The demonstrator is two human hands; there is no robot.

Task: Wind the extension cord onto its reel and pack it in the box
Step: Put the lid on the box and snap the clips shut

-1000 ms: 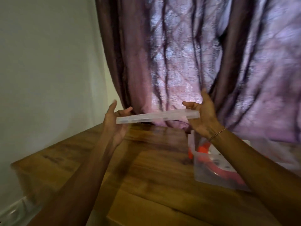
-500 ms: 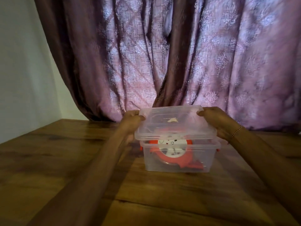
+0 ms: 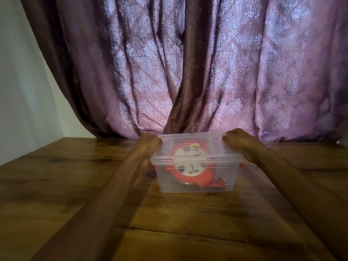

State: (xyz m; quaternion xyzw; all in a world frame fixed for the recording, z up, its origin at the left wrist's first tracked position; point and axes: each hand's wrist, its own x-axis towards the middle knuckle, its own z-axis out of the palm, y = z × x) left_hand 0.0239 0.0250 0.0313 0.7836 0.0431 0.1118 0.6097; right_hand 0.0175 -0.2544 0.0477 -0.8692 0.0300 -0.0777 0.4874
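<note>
Curtain [image 3: 188, 68]: hanging behind the table.
Table [image 3: 188, 223]: bearing the box.
Box [image 3: 195, 183]: sitting mid-table, lid [image 3: 212, 146] lying on top.
Reel [image 3: 190, 166]: lying inside the box.
Left hand [image 3: 150, 143]: gripping lid's left edge.
Right hand [image 3: 240, 142]: gripping lid's right edge.

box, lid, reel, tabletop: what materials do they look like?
Box and lid: clear, slightly frosted plastic, likely; the reel shows through both.
Reel: red-orange plastic shell with a white centre face, smooth, by the look of it.
Table: wood or wood-look laminate, brown grain with a mild sheen; cannot tell which.
</note>
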